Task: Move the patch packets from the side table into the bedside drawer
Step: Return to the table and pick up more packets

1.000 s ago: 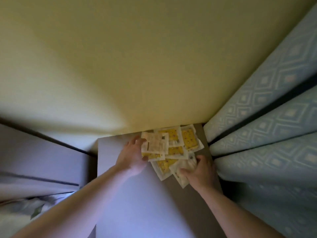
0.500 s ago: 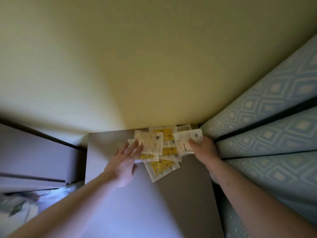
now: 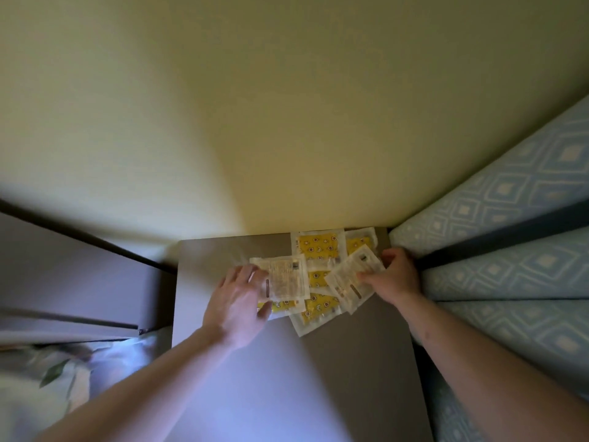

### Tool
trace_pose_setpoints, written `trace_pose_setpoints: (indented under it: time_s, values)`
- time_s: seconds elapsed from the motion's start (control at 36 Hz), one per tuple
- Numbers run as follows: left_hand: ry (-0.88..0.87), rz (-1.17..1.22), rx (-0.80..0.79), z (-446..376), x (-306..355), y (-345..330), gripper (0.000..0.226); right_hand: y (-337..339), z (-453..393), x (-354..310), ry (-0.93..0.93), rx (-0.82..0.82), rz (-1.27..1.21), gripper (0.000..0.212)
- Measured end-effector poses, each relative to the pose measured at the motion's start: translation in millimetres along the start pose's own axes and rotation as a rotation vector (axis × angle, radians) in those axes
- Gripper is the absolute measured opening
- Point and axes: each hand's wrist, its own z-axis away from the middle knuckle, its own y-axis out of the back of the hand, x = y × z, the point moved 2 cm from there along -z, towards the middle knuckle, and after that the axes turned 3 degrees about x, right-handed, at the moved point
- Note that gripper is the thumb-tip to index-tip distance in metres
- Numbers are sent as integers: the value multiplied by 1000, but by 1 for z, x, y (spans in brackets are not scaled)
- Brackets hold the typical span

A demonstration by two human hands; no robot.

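Basically the patch packets (image 3: pixel 318 275) lie in a loose overlapping heap at the far right of the side table (image 3: pixel 334 378), up against the wall (image 3: pixel 287 122), with both hands flanking the heap. Right hand (image 3: pixel 396 277) is nearer the job — fingers curled, pinching a white back-side-up packet (image 3: pixel 352 279) by its right edge; that packet is tilted, long axis running diagonally from near-left to far-right, and overlaps the yellow ones below. Left hand (image 3: pixel 239 301) has fingers extended over the left edge of another printed-side packet (image 3: pixel 285 279), thumb by the near edge; I can't tell whether it grips or just presses. That packet lies roughly square to the table. Yellow packets sit under and between the two. Blue patterned mattress (image 3: pixel 510 250) is tight on the right, crowding the right wrist — the likely snag on lift-out. Bedside drawer isn't visible; a pale cabinet (image 3: pixel 63 282) stands left.
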Motion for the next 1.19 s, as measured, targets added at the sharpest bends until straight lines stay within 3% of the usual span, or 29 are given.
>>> trace_pose_setpoints:
  time_s: [0.08,0.25,0.36,0.58,0.75,0.86,0.97,1.19]
  values:
    - [75,77,-52,-17,7,0,69,-2,-2,-5,-71,-31,-111,70]
    - [236,30,-181,-27,11,-3,82,0,9,8,-127,-166,-141,30]
    - [241,-67,-256,-18,7,-4,77,11,36,24,-97,-201,-320,18]
    - [305,-18,-223,10,-13,0,64,29,79,48,85,-62,-457,14]
    - [508,389,-283,33,-25,-1,48,20,89,42,63,-156,-453,14]
    - [622,686,-219,51,-26,-3,29,-2,101,37,-55,-250,-474,19]
    - [655,791,-150,64,-22,5,6,-32,114,32,-210,-233,-520,21]
    - [664,967,-62,83,-23,16,21,-73,123,8,-535,-97,-791,12]
